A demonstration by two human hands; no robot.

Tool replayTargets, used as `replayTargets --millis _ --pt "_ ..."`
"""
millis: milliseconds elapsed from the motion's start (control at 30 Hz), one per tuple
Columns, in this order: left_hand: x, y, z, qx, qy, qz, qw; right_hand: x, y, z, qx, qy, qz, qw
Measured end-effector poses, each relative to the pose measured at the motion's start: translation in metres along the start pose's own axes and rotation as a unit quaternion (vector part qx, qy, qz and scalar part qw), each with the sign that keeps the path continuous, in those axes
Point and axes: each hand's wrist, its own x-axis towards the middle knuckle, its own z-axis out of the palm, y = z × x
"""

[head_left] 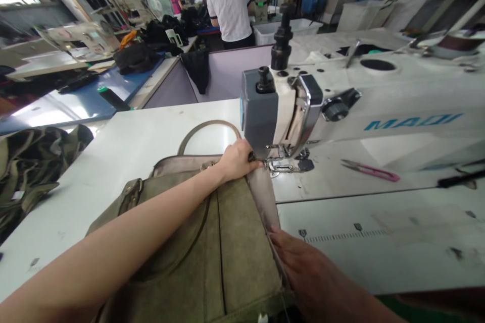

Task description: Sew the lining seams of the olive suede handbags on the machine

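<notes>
An olive-green bag (pixel 189 242) with a looped strap lies on the white table, its right edge reaching the needle area of the sewing machine (pixel 261 111). My left hand (pixel 240 160) is closed on the bag's upper corner, right beside the presser foot (pixel 282 166). Lower down, my right hand (pixel 303 262) rests along the bag's side edge, where the beige lining shows; its fingers are together on that edge, partly hidden behind it.
Pink-handled snips (pixel 373 169) lie on the machine bed at the right. Camouflage fabric (pixel 34 166) is at the left table edge. Beyond stand a blue table (pixel 83 98) with a thread cone (pixel 113 98) and a person in a white shirt (pixel 229 5).
</notes>
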Motion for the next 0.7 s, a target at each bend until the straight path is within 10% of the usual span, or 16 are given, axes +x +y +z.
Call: replayTargets --millis 700 --pt "0.004 0.003 -0.001 0.031 0.0 0.004 1.0 0.002 0.008 0.019 -0.025 0.141 -0.013 0.99"
